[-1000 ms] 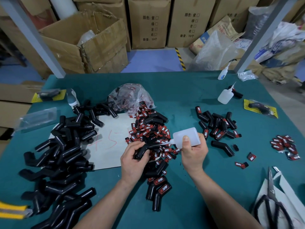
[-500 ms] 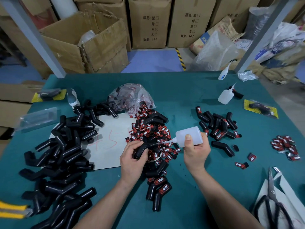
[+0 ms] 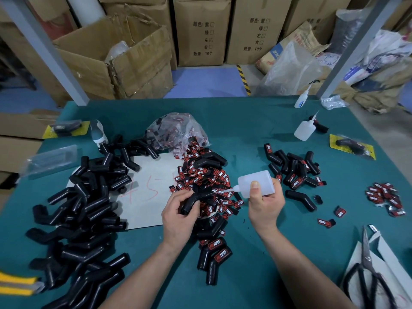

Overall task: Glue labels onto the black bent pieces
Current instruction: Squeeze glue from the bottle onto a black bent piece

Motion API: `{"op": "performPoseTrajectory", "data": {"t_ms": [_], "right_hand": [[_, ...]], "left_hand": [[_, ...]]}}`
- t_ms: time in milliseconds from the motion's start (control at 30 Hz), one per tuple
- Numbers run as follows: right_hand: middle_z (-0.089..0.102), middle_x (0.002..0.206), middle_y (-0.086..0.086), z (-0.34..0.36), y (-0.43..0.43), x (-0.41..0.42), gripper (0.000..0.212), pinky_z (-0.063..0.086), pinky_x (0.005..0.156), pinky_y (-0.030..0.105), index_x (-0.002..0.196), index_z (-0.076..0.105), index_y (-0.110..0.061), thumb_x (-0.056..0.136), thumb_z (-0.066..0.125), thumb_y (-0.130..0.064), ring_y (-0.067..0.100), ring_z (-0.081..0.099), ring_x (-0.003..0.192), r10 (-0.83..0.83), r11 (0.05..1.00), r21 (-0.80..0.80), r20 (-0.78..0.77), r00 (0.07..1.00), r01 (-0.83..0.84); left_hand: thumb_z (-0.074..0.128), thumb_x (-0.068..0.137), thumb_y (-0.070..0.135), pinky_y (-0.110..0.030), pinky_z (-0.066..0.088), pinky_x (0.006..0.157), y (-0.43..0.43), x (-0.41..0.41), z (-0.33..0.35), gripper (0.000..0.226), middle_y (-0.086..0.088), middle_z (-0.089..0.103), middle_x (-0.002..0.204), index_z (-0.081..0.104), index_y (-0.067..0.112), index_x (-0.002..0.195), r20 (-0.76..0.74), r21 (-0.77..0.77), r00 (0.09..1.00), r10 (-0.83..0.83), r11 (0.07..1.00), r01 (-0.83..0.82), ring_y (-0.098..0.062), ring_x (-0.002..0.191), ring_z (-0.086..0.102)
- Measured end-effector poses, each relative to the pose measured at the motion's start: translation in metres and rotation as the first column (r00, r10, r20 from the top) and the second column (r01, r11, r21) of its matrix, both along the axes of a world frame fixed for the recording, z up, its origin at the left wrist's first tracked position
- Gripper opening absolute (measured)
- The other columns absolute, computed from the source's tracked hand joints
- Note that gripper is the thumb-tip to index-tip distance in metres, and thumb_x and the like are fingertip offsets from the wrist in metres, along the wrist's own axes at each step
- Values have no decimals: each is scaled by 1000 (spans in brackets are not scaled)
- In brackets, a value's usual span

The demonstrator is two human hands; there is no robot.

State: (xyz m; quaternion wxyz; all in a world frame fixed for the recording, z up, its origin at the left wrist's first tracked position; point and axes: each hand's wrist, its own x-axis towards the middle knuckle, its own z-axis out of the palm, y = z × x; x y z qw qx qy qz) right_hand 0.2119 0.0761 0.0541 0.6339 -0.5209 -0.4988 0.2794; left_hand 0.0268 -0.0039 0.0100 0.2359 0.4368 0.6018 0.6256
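Note:
My left hand (image 3: 178, 216) grips a black bent piece (image 3: 193, 201) over the middle of the green table (image 3: 256, 134). My right hand (image 3: 264, 202) holds a white glue bottle (image 3: 256, 183) on its side, nozzle pointing left and touching the upper arm of that piece. Under both hands lies a heap of red-and-black labels (image 3: 200, 175). A big pile of unlabelled black bent pieces (image 3: 84, 208) fills the left side. Labelled pieces (image 3: 215, 253) lie just below my hands, and more labelled pieces (image 3: 294, 168) sit to the right.
A clear bag of labels (image 3: 176, 130) stands behind the heap. Two more glue bottles (image 3: 304, 130) are at the back right. A small label pile (image 3: 383, 196) and scissors (image 3: 367, 270) lie at the right. A white sheet (image 3: 145, 197) lies under the work.
The glue bottle has lifted slightly and shifted right, its nozzle staying at the piece. My left hand keeps hold of the bent piece in nearly the same place.

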Motion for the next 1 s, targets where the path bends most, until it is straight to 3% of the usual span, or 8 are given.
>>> {"op": "performPoseTrajectory", "data": {"t_ms": [233,433,600,1000], "right_hand": [[64,75,-25,-1,0,0,16,44,55,15,84,53,-35,79,62,-46,-2,57,63,12,1000,2,2,1000,-12],[65,76,-23,0,-1,-1,14,43,56,12,84,53,-34,79,62,-43,-3,58,64,-1,1000,13,0,1000,1],[65,75,-21,-2,-1,-1,16,45,55,22,84,53,-35,79,63,-47,-1,57,63,16,1000,-1,8,1000,-16],[65,76,-25,-1,-2,-2,14,44,54,12,84,53,-35,80,63,-44,-4,58,63,18,1000,20,4,1000,-18]], "left_hand": [[75,82,4,-17,50,93,0,1,1,35,3,69,112,70,25,109,-23,43,1000,-15,999,16,-11,107,66],[75,82,4,-19,49,95,0,1,0,33,1,69,112,70,22,109,-22,52,1000,-6,999,7,-12,108,66],[75,83,4,-19,50,96,0,0,-1,34,13,68,113,70,24,110,-22,50,1000,-15,999,16,-12,109,66],[75,82,4,-17,50,94,-1,2,1,30,12,68,113,71,19,108,-40,33,999,-29,999,30,-11,108,67]]}}
